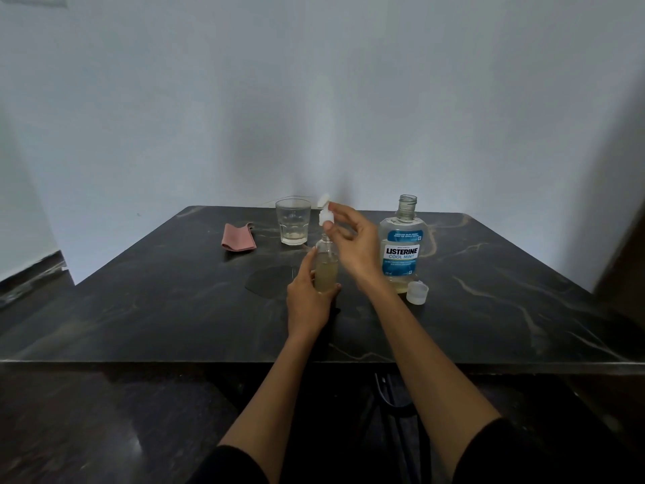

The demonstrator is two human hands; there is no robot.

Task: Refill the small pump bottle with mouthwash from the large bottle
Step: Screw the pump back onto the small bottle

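1. Steadying the small pump bottle [326, 270] near the middle of the dark marble table [139, 309], our left hand [307, 302] wraps its fingers round the lower body; we judge this keeps it upright while the top is worked on.
2. Our right hand [352, 246] pinches the white pump head [324, 213] between thumb and fingertips, holding it just above the bottle's neck with its thin tube reaching down inside. The bottle holds pale yellowish liquid to well over half its height, so we judge the pump is going back on after filling.
3. A clear plastic cap [417, 292] lies on the table just beside the large bottle's base, parked there so the mouth stays free.
4. The Listerine Cool Mint bottle [402, 249] stands upright to the right, uncapped, with only a little liquid at the bottom.
5. A wet patch [268, 281] shows on the table left of the small bottle.
6. Farther back stand a drinking glass [293, 221] and, to its left, a folded pink cloth [239, 237], likely kept for wiping spills.
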